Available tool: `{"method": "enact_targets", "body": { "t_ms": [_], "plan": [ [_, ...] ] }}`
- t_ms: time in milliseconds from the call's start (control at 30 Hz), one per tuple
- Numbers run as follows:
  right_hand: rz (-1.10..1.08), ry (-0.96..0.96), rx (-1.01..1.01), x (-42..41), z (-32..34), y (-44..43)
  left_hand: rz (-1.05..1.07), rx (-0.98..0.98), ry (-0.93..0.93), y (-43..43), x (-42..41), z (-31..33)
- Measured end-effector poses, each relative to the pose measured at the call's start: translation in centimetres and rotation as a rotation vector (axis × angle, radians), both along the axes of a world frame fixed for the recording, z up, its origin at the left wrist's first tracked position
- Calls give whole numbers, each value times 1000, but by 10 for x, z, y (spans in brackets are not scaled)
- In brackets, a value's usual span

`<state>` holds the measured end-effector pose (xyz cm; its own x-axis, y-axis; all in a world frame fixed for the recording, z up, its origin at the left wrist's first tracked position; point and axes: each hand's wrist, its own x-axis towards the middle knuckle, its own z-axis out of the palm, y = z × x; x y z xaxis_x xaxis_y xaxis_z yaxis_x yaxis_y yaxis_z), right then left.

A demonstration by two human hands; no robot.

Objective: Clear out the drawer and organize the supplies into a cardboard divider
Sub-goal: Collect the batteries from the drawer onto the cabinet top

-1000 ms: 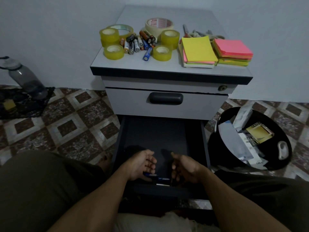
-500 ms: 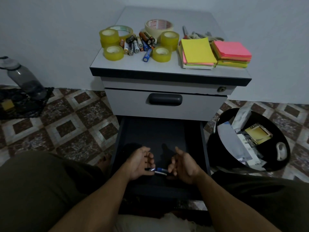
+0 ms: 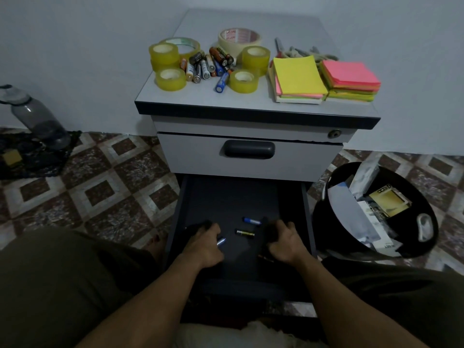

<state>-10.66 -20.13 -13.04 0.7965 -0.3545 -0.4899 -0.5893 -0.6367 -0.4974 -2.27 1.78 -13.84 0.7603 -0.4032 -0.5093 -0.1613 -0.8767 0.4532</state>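
The bottom drawer (image 3: 307, 212) of the grey cabinet is pulled out, its inside dark. A blue battery (image 3: 251, 220) and a black-and-gold battery (image 3: 245, 232) lie loose on its floor. My left hand (image 3: 204, 243) is palm down at the drawer's front left, fingers curled, and a silver-blue battery (image 3: 221, 241) sticks out beside the thumb. My right hand (image 3: 283, 243) is palm down at the front right with curled fingers; what is under it is hidden. A brownish battery (image 3: 266, 258) lies by its thumb. No cardboard divider is in view.
On the cabinet top (image 3: 251, 101) sit several tape rolls (image 3: 170, 79), a pile of batteries (image 3: 208, 66), sticky-note stacks (image 3: 298, 76) and markers (image 3: 301, 51). A black bin (image 3: 324, 222) with paper scraps stands right of the drawer. A bottle (image 3: 37, 119) stands far left on the tiled floor.
My hands were cupped together mid-drawer around batteries. They have moved apart and turned palm down, and two batteries now lie loose between them.
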Motion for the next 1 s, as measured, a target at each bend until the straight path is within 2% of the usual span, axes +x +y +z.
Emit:
{"method": "enact_targets", "body": {
  "t_ms": [100,167,400,700,900,1000],
  "plan": [
    [183,65,-114,-2,-1,1,-52,5,-48,-4,-4,-4],
    [223,80,-155,-4,-3,4,-60,-14,-49,-8,-4,-4],
    [97,-49,-87,-6,-8,3,-75,-161,-79,-26,7,-5],
    [73,-138,-99,-4,-13,2,-261,-149,-189,-42,8,-10],
    [41,-155,-87,-3,-13,3,-220,-131,-184,-33,10,-9],
    [100,-173,-98,-4,-9,5,-207,-91,-178,-30,12,-8]
  ]
}}
